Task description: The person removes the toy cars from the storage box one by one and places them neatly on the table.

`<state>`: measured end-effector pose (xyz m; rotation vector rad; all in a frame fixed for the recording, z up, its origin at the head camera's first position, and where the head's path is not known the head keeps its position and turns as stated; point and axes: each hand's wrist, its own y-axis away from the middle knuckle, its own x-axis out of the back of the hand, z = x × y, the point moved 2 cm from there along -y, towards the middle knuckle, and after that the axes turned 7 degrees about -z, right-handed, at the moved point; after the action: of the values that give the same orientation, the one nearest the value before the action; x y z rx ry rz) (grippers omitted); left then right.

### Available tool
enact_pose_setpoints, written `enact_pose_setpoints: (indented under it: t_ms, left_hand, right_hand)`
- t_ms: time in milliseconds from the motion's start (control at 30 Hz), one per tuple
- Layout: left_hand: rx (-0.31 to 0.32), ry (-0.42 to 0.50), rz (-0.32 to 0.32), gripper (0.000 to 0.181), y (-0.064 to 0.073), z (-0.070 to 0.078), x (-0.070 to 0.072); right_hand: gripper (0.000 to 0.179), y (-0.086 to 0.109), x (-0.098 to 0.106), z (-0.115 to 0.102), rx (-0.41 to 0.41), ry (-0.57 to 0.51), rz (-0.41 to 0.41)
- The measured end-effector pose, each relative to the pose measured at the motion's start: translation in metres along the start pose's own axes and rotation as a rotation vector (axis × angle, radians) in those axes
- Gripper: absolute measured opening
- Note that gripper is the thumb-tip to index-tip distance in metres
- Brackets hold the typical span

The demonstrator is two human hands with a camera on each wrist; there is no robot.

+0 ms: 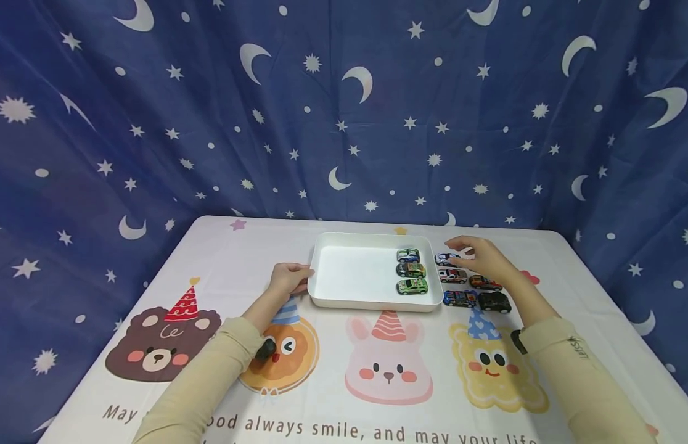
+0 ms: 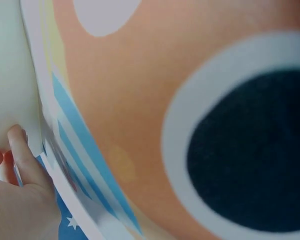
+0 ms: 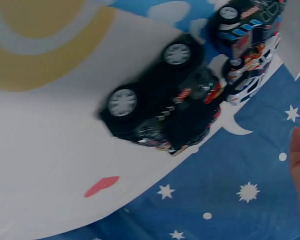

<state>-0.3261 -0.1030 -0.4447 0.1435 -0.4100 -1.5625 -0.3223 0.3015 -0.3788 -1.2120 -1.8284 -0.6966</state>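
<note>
A shallow white tray (image 1: 355, 305) lies on the table, with three toy cars along its right side: a blue-and-white car (image 1: 408, 255), a black-and-yellow car (image 1: 411, 269) and a green car (image 1: 412, 287). My left hand (image 1: 289, 279) pinches the tray's left rim; the left wrist view shows the thumb against the tray wall. Just right of the tray, my right hand (image 1: 481, 256) hovers over a white-and-blue toy car (image 1: 446, 259), fingers extended and partly covering it. Close below are a white-and-red car (image 1: 452, 276), an orange car (image 1: 485, 283), a blue car (image 1: 460, 299) and a black car (image 1: 494, 302).
A pale tablecloth (image 1: 333, 357) with cartoon animals and lettering covers the table. Behind it hangs a dark blue curtain (image 1: 299, 111) with moons and stars. Dark wrist devices sit at both sleeves; the left one (image 1: 266, 349) is beside the left forearm.
</note>
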Motion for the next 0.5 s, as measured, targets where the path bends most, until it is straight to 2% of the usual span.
enact_pose_setpoints:
  t_ms: [500]
  left_hand:
    - [0.014, 0.003, 0.010, 0.028, 0.001, 0.000, -0.002]
  right_hand:
    - [0.044, -0.039, -0.001, -0.018, 0.006, -0.032, -0.089]
